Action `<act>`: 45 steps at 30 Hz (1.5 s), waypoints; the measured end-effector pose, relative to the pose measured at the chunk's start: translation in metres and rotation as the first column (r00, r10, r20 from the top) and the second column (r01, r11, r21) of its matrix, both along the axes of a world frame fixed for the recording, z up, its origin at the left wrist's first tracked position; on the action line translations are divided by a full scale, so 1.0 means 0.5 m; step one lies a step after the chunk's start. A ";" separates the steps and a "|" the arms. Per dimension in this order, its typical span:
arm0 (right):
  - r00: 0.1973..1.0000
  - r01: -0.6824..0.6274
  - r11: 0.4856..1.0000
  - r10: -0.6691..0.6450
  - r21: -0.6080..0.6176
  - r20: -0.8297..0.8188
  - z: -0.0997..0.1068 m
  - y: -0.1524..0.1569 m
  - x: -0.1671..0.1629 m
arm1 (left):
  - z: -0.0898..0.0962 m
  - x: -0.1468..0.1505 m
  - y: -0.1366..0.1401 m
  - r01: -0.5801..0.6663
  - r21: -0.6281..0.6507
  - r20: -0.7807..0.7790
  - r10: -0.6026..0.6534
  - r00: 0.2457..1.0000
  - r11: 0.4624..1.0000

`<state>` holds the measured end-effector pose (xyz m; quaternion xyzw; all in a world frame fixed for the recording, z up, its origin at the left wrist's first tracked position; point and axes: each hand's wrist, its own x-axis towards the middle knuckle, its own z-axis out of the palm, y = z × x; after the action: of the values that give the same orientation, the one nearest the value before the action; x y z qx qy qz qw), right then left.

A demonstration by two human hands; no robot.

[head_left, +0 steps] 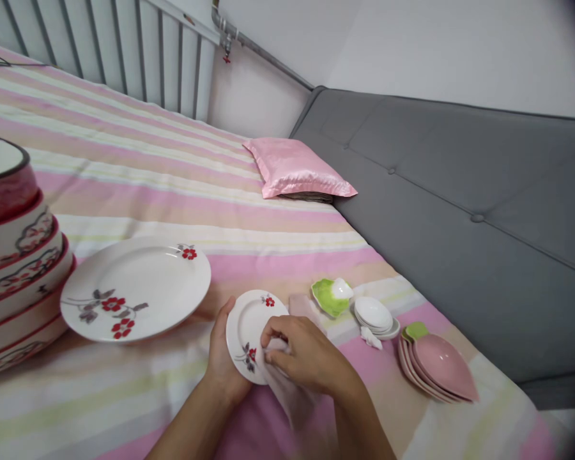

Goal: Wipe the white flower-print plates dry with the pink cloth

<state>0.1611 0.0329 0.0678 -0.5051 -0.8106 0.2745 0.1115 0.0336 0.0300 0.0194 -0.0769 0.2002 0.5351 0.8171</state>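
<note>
My left hand [227, 354] grips a small white plate [242, 327] by its left side and holds it tilted toward me. Red flowers with grey leaves decorate the plate. Pinched in the fingers of my right hand [304, 351] is a pale pink cloth [287, 390], pressed against the plate's right part and hanging below it. My right hand hides that side of the plate. Left of my hands lies a large white oval plate [138, 287] with matching flowers. Beyond my right hand sits a green and white leaf-shaped dish [329, 297].
A tall stack of red-rimmed bowls [23, 275] stands at the far left. On the right are stacked small white dishes [374, 313] and pink drop-shaped dishes [445, 364]. A pink pillow [299, 166] lies by the grey headboard [436, 166] on the striped bedsheet [172, 198].
</note>
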 end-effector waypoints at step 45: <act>0.982 -0.109 0.990 0.120 0.086 -0.144 -0.011 0.003 -0.034 | 0.005 0.000 0.000 -0.030 0.011 -0.011 0.030 0.999 0.999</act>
<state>0.1443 0.0343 0.0624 -0.4310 -0.8379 0.2856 0.1751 0.0339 0.0301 0.0220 -0.0727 0.2007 0.5488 0.8083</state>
